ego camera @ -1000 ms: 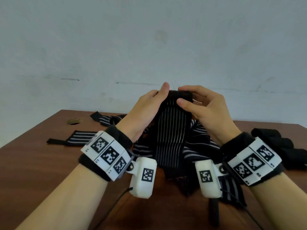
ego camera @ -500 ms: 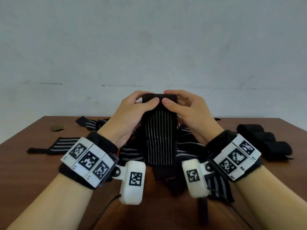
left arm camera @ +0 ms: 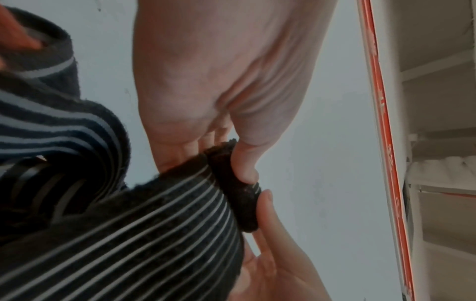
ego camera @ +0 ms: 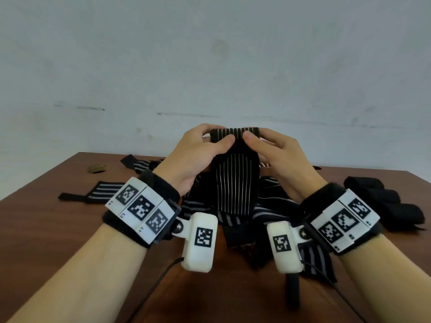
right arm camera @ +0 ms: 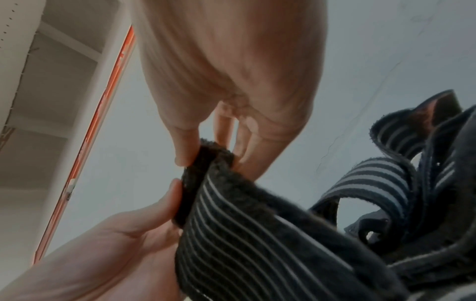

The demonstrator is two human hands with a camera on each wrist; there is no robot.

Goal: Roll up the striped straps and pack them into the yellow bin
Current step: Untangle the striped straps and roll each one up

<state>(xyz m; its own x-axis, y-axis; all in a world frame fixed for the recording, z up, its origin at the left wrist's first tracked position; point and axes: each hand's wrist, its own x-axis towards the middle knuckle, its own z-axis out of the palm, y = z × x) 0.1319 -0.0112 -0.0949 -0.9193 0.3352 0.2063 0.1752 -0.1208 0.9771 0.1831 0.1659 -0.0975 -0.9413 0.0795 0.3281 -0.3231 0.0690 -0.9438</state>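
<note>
Black cloth with thin white stripes made up the strap (ego camera: pixel 235 183) held up at the centre of the head view, its top end turned over into a small roll (ego camera: pixel 234 132). The left hand (ego camera: pixel 193 157) pinched the left part of that roll, thumb in front and fingers (ego camera: pixel 203 129) curled behind, and the right hand (ego camera: pixel 279 157) pinched the right part the same way, the two thumbs almost meeting. The strap's loose length hung down to a heap of more striped straps (ego camera: pixel 275 206) on the brown tabletop (ego camera: pixel 58 241) at lower centre. One flat strap (ego camera: pixel 102 194) lay apart at middle left, another (ego camera: pixel 140 163) behind it. Several black rolls (ego camera: pixel 384 201) sat together at the right edge. A small brownish object (ego camera: pixel 96 168), too blurred to identify, lay at the far left.
</note>
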